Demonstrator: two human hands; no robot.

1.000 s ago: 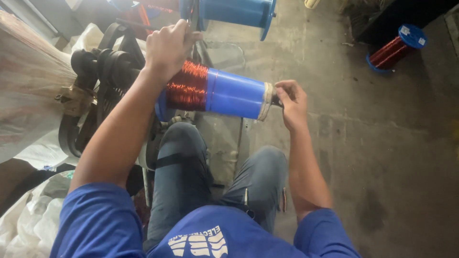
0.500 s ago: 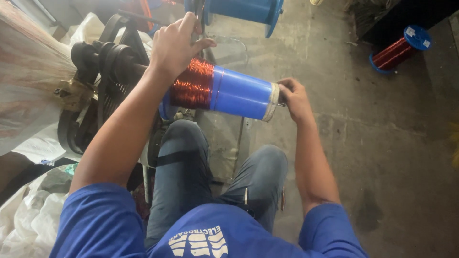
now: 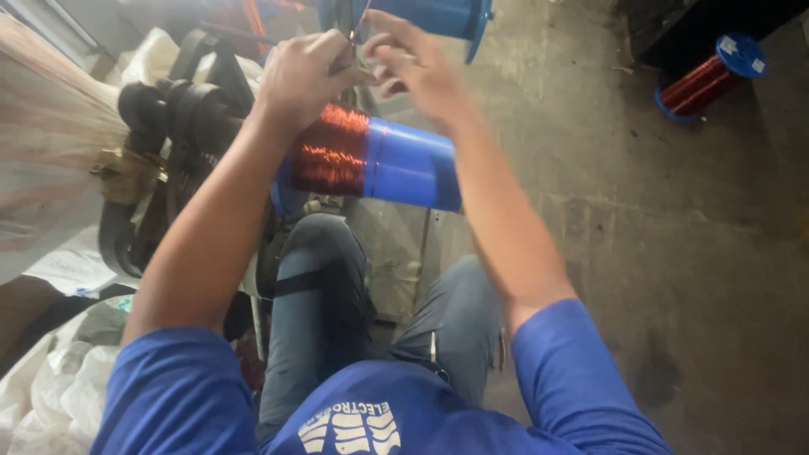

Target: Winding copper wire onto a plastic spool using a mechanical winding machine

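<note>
A blue spool (image 3: 404, 164), partly wound with copper wire (image 3: 333, 152), lies sideways on a machine above my knees. My left hand (image 3: 303, 76) is raised over the spool's wound end, its fingertips pinched on a thin strand of wire that runs upward. My right hand (image 3: 417, 67) is lifted beside it with fingers stretched toward the left fingertips. It is blurred, so its hold is unclear. A second blue spool (image 3: 438, 17) sits higher up, just behind both hands.
Black belts and pulleys (image 3: 160, 126) are at the left, next to a pale sack (image 3: 42, 160). White bags (image 3: 50, 396) lie at lower left. A blue-ended spool of red-brown wire (image 3: 708, 76) rests on the concrete floor (image 3: 657, 253) at upper right.
My right hand has left the spool's right end and risen to meet my left hand. The left hand stays over the wound end. The view has moved closer.
</note>
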